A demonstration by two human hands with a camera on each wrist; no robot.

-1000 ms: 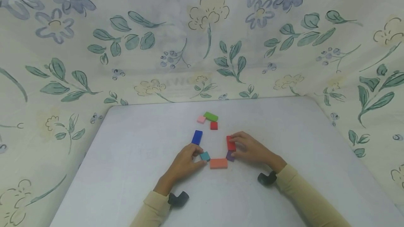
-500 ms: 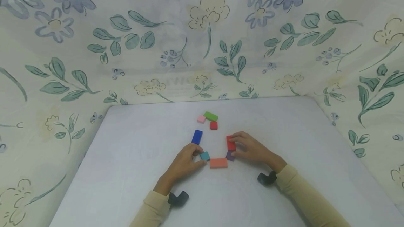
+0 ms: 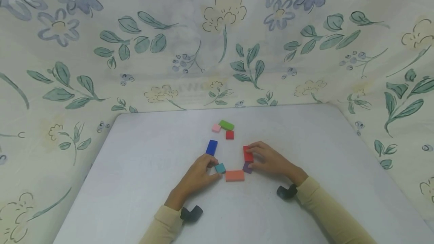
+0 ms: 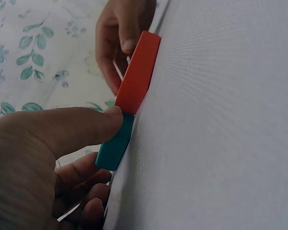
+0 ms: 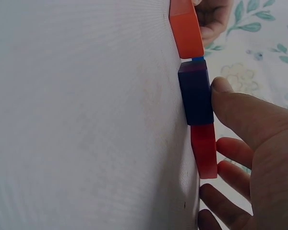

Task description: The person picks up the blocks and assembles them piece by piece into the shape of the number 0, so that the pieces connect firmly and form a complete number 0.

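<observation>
My left hand (image 3: pixel 197 176) pinches a small teal block (image 3: pixel 220 168) on the white table. In the left wrist view the thumb presses its near face, beside an orange block (image 4: pixel 138 72); the fingertips are at its other end. A purple block (image 3: pixel 247 167) and a longer red block (image 3: pixel 248 154) lie end to end under my right hand (image 3: pixel 271 161). The right thumb touches the purple block (image 5: pixel 197 93), while fingers reach the red block (image 5: pixel 204 151). Between the hands, the orange block (image 3: pixel 235 176) lies flat. A blue block (image 3: pixel 211 147) lies just beyond the left fingers.
Farther back on the white table (image 3: pixel 152 142) lie a green block (image 3: pixel 226 125), a small pink block (image 3: pixel 216 128) and a small red cube-like block (image 3: pixel 229 135), close together. A floral cloth (image 3: pixel 190 48) hangs behind and at the sides of the table.
</observation>
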